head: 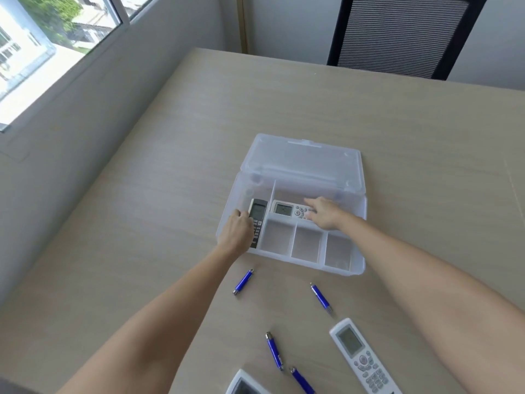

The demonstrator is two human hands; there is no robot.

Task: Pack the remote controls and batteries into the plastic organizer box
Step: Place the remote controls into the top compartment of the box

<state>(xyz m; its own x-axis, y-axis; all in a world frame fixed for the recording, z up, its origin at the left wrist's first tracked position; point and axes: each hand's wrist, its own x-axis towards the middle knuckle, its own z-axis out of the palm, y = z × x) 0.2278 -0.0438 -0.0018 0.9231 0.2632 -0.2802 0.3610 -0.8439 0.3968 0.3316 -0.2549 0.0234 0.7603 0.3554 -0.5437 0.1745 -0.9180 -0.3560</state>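
Note:
A clear plastic organizer box (358,268) lies open on the table, lid folded back. A dark remote (258,214) lies in its long left compartment, and my left hand (237,233) grips its near end. A white remote (287,209) lies across the back compartment; my right hand (324,213) rests on its right half with fingers spread. Three small front compartments hold nothing. Near me on the table lie several blue batteries (243,281), another white remote (362,355) and the corner of a further remote (244,385).
The pale wooden table (170,166) stands in a corner, with a grey wall and window on the left. A black mesh chair (397,35) stands behind the far edge. Bare tabletop surrounds the box.

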